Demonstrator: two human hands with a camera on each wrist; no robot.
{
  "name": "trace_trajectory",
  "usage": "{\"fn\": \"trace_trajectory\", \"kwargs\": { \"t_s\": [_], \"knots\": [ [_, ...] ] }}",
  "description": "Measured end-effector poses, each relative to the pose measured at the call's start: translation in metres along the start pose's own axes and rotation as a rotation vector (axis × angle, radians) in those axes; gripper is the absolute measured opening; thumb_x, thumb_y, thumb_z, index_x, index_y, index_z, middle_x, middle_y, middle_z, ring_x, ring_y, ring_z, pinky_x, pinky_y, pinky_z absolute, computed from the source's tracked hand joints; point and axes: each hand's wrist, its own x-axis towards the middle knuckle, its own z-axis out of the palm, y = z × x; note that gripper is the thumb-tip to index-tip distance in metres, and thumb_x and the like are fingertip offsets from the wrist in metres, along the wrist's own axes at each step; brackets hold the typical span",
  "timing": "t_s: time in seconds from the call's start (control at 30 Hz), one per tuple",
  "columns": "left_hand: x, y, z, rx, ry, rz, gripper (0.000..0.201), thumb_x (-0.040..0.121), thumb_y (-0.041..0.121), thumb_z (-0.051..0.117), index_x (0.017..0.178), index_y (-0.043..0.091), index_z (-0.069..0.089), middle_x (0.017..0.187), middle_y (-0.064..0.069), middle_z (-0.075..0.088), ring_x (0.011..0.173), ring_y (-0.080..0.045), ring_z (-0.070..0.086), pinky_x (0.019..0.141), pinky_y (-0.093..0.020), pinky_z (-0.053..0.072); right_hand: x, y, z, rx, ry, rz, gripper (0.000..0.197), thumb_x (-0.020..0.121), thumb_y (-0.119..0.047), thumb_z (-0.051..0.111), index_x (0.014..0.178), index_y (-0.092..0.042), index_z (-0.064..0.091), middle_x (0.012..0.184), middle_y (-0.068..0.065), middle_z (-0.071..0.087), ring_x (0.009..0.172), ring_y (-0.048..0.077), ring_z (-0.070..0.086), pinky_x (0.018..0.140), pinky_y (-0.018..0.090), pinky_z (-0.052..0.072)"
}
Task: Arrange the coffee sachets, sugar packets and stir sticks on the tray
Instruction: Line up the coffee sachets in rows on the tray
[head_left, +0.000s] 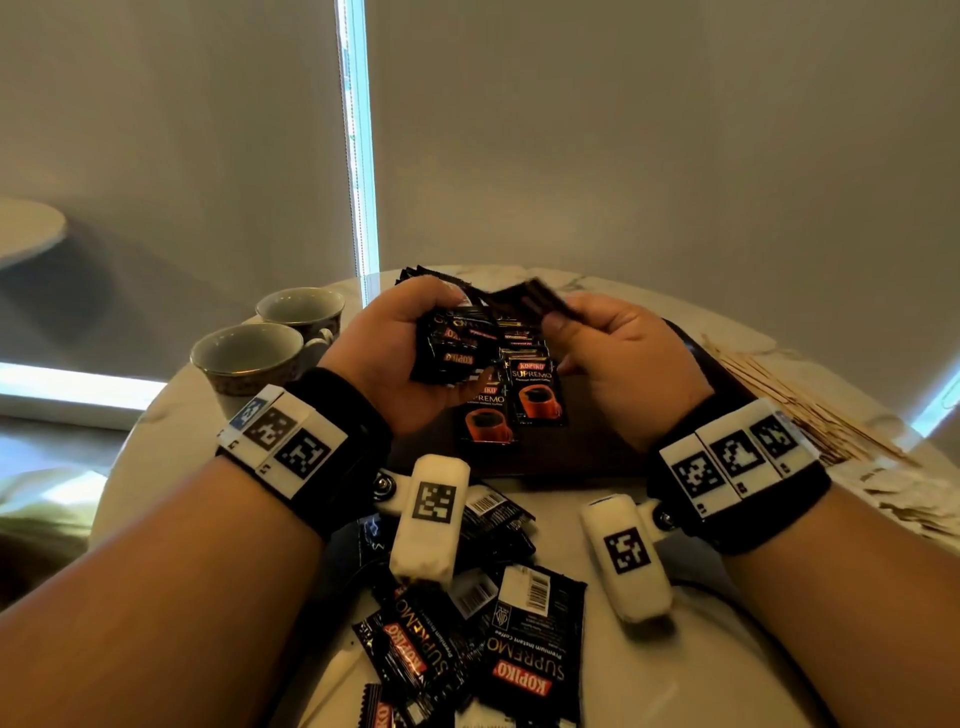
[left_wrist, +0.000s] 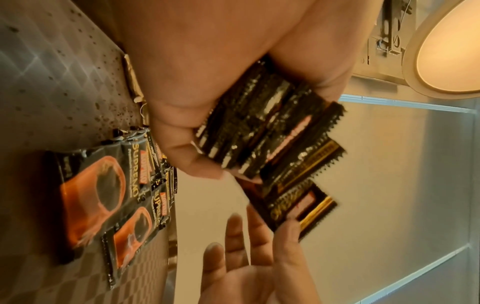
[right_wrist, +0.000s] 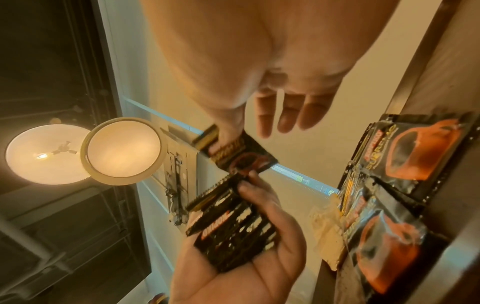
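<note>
Both forearms are bare, with no sleeves; each wrist wears a broad black fabric band; the left band (head_left: 332, 457) carries white blocks printed with black square markers, one perhaps blue-backed; the right band (head_left: 737, 478) carries three similar markers; a rounded white camera pod (head_left: 431, 525) hangs off each band on a screwed bracket.

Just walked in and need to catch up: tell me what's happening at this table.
A person is sorting coffee sachets onto a dark tray. The left hand grips a stack of sachets, and the right hand pinches a single sachet beside it. Two rows of sachets already lie face up on the tray. More loose sachets wait on the table nearer the person, stir sticks lie to the right, two cups to the left.
</note>
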Motion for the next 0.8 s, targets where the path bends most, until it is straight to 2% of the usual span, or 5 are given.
{"fn": "trace_trajectory", "kwargs": {
  "t_s": [0.1, 0.2, 0.4, 0.67, 0.8],
  "knots": [
    [0.002, 0.001, -0.004, 0.014, 0.098, -0.003, 0.044, 0.083, 0.023, 0.059, 0.125, 0.009, 0.056, 0.110, -0.015, 0.069, 0.098, -0.032, 0.071, 0.078, -0.050, 0.058, 0.013, 0.019, -0.009, -0.011, 0.218, 0.048, 0.016, 0.100, -0.019, 0.057, 0.095, -0.027, 0.070, 0.090, -0.006, 0.076, 0.078, 0.016, 0.067, 0.069, 0.034, 0.054],
    [0.003, 0.003, -0.005, 0.042, 0.140, -0.012, 0.042, 0.083, 0.022, 0.056, 0.123, 0.009, 0.058, 0.116, -0.018, 0.071, 0.105, -0.041, 0.071, 0.085, -0.063, 0.055, 0.022, 0.039, -0.017, 0.069, 0.312, 0.209, 0.012, 0.099, -0.013, 0.058, 0.099, -0.024, 0.063, 0.099, 0.002, 0.075, 0.082, 0.020, 0.068, 0.054, 0.029, 0.047],
    [0.002, 0.003, -0.006, 0.142, 0.174, -0.144, 0.040, 0.080, 0.026, 0.059, 0.118, 0.011, 0.059, 0.109, -0.015, 0.068, 0.105, -0.034, 0.066, 0.089, -0.052, 0.052, 0.023, 0.058, -0.020, 0.147, 0.214, 0.507, 0.018, 0.097, -0.010, 0.061, 0.114, -0.007, 0.055, 0.085, 0.009, 0.062, 0.050, 0.008, 0.048, 0.037, 0.020, 0.032],
    [-0.002, 0.003, -0.002, 0.242, 0.151, -0.255, 0.075, 0.065, 0.024, 0.062, 0.139, 0.010, 0.053, 0.121, -0.021, 0.069, 0.108, -0.040, 0.068, 0.082, -0.048, 0.055, 0.023, 0.057, -0.020, 0.059, 0.139, 0.583, 0.021, 0.097, -0.004, 0.060, 0.118, -0.004, 0.061, 0.092, 0.015, 0.064, 0.050, 0.008, 0.047, 0.036, 0.018, 0.035],
    [-0.002, 0.001, 0.000, 0.291, 0.153, -0.275, 0.069, 0.075, 0.025, 0.059, 0.142, 0.011, 0.051, 0.128, -0.022, 0.067, 0.110, -0.044, 0.068, 0.090, -0.050, 0.052, 0.024, 0.057, -0.021, 0.021, 0.121, 0.608, 0.021, 0.096, -0.001, 0.060, 0.116, -0.004, 0.064, 0.094, 0.017, 0.062, 0.051, 0.011, 0.047, 0.039, 0.019, 0.038]
  ]
}}
